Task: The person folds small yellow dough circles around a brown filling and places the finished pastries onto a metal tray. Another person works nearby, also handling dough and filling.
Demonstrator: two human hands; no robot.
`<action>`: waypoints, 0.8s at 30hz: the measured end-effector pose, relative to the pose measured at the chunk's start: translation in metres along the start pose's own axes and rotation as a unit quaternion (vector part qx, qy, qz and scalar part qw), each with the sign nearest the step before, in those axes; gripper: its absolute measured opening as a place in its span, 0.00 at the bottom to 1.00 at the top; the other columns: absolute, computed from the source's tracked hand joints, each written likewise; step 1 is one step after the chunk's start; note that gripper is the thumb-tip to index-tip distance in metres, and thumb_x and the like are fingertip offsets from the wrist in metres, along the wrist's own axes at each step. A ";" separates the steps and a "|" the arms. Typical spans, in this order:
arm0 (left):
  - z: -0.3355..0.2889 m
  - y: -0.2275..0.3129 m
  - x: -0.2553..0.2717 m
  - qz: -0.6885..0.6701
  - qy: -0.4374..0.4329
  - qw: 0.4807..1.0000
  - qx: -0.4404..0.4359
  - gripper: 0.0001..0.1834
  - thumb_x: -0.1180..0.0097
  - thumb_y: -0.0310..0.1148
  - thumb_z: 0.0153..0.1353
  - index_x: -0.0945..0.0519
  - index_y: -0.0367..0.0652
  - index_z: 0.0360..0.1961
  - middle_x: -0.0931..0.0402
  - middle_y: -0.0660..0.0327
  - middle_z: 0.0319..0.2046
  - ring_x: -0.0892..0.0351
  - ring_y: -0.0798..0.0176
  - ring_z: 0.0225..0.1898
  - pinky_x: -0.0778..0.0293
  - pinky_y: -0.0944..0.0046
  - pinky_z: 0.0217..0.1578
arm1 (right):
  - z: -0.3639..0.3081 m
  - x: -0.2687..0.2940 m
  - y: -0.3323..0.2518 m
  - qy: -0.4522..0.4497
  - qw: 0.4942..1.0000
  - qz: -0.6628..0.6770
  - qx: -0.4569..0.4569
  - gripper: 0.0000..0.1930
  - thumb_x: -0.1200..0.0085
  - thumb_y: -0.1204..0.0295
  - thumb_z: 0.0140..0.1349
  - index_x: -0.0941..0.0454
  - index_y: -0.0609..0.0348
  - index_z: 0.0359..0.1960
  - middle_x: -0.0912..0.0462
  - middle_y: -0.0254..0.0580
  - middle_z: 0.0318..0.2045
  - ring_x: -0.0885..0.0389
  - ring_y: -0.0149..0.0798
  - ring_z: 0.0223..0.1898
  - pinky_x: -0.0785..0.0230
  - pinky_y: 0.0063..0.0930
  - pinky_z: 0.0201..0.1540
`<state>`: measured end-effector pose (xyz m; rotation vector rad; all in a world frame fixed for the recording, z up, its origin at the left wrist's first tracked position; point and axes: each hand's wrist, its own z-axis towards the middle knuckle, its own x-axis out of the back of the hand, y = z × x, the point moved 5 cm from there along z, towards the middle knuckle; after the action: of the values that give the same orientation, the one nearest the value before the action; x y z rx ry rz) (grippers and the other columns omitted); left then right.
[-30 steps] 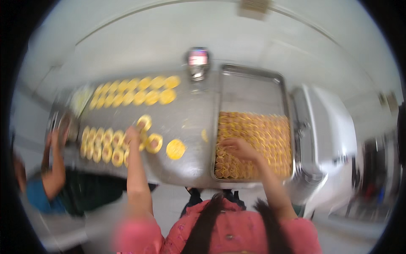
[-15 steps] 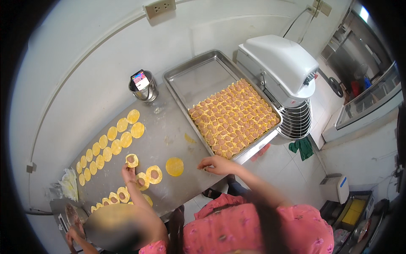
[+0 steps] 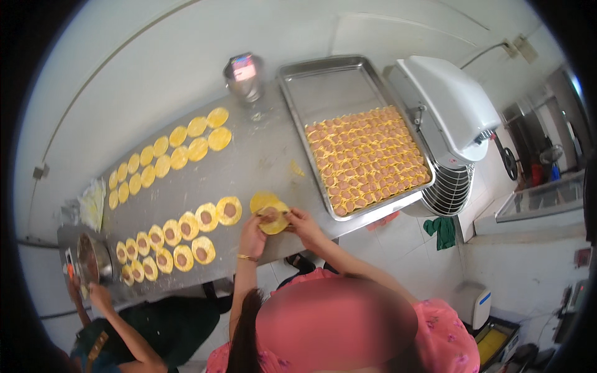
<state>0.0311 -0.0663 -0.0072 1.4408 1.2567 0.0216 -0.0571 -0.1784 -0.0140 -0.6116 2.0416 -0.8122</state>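
The step in hand looks like shaping: a topped wrapper point(image 3: 275, 227), a yellow disc bearing a lump of filling point(image 3: 270, 215), is held just left of the tray point(image 3: 288, 93), near its front end, over the counter point(image 3: 249, 168). The left hand point(image 3: 251, 239) pinches its left edge, fingers closed on it; the right hand point(image 3: 307, 227) has thumb and fingers nearly together on the right edge, apparently gripping it too, though the contact is partly hidden. A plain disc point(image 3: 258, 199) shows behind it. The next move seems to call for drawing the rim up evenly around the filling without tearing. Open-topped dumplings point(image 3: 367, 161) pack the tray's near part; farther left of the tray lie more filled discs point(image 3: 188, 225).
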 end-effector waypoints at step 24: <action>-0.013 -0.043 0.014 0.480 0.124 0.867 -0.048 0.12 0.52 0.27 0.57 0.26 0.36 0.42 0.22 0.53 0.34 0.22 0.61 0.36 0.29 0.64 0.39 | -0.010 0.049 0.007 0.034 0.906 -0.413 0.086 0.10 0.50 0.72 0.58 0.24 0.66 0.37 0.20 0.37 0.28 0.24 0.28 0.30 0.32 0.24 0.35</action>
<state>0.0007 -0.0579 -0.0428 1.8779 0.5936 0.9540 -0.0920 -0.2031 -0.0399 -1.3979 1.7077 -1.4898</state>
